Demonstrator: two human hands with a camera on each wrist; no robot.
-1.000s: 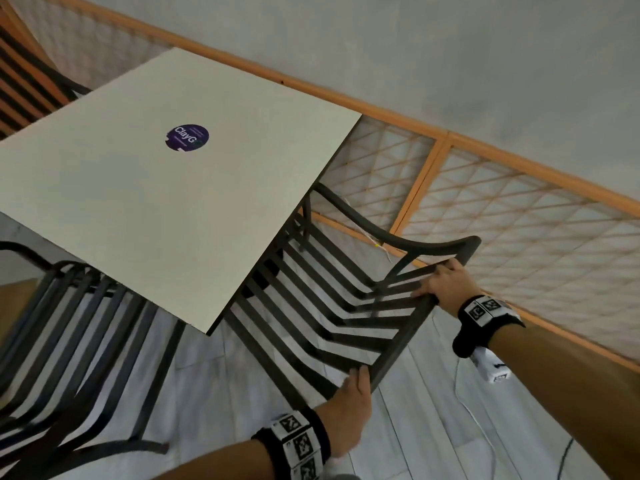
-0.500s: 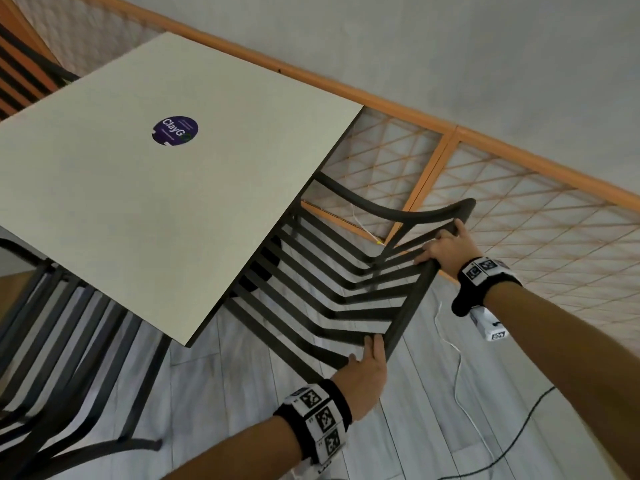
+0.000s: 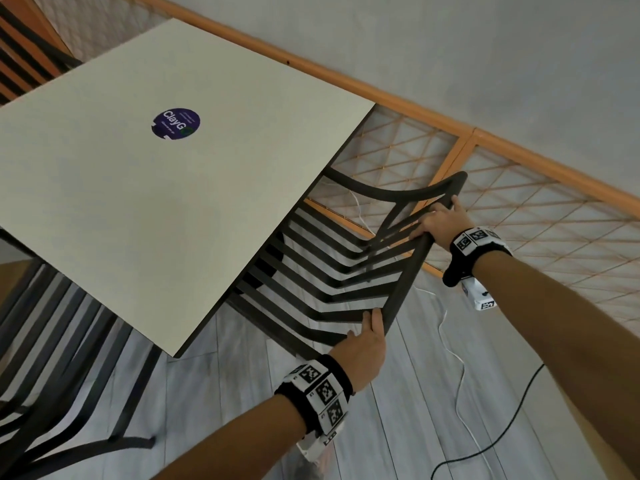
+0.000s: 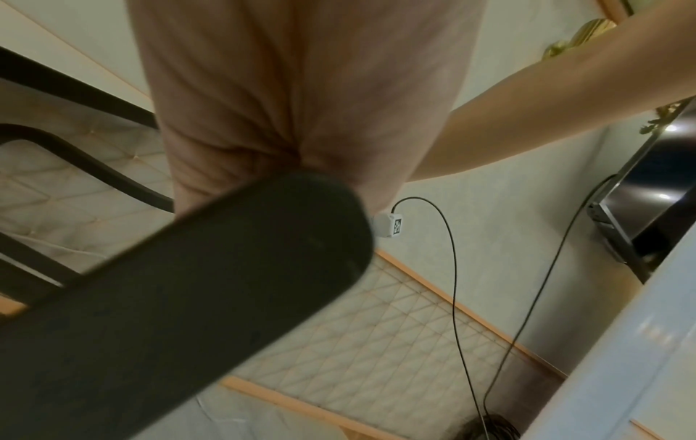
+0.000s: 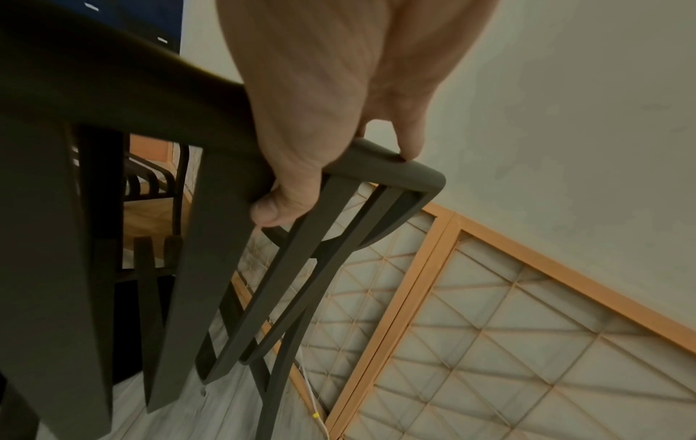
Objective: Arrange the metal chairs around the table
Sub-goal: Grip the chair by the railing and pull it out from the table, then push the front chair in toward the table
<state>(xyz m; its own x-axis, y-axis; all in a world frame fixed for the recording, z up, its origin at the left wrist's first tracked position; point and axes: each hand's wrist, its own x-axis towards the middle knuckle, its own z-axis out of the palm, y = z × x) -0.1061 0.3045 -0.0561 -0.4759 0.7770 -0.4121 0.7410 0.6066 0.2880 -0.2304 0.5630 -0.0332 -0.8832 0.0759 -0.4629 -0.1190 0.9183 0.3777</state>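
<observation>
A dark metal slatted chair [image 3: 408,282] stands at the right side of the pale square table [image 3: 173,209], its seat partly under the tabletop. My left hand [image 3: 367,344] grips the near end of the chair's top rail, and in the left wrist view the palm [image 4: 301,104] lies over the rail [image 4: 188,297], which hides the fingers. My right hand [image 3: 440,221] grips the far end of the same rail. The right wrist view shows that hand [image 5: 320,89] with its thumb curled under the rail [image 5: 113,89] and its fingertips over the corner.
A second dark chair [image 3: 62,341] sits at the table's near-left side, and a third [image 3: 24,46] is at the far left. An orange-framed lattice screen [image 3: 519,220] runs just behind the held chair. White [image 3: 460,375] and black [image 3: 502,431] cables lie on the grey floor.
Both hands have kept their hold and pushed the chair in toward the table. Its back now stands closer to the tabletop edge.
</observation>
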